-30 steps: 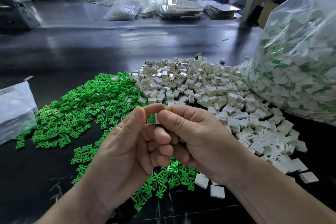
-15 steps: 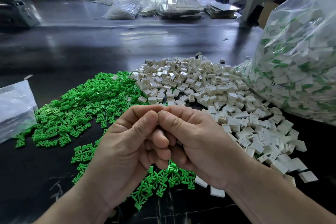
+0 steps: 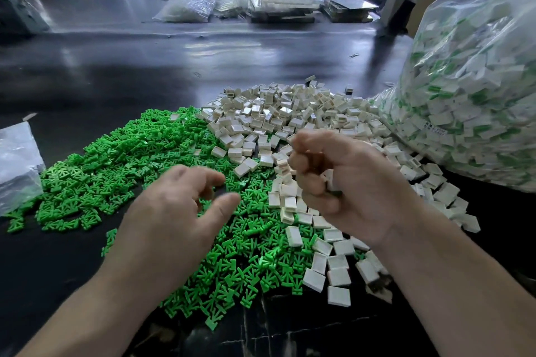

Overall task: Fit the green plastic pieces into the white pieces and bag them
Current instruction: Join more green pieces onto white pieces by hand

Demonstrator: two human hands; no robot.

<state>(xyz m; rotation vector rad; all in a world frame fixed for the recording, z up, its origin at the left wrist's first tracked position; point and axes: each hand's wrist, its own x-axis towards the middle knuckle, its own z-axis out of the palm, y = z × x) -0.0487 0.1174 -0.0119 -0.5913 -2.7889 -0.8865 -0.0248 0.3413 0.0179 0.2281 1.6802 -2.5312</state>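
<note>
— The hands?
— The left hand hovers loosely spread above the green pieces; the right hand curls round a few white pieces.
— Around them?
— A dark table, with a filled bag at the far right.

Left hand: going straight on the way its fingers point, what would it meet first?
Most likely the green pieces heaped just beyond the left hand's fingertips; the white pieces lie farther right. Blur leaves its height above them unclear.
</note>
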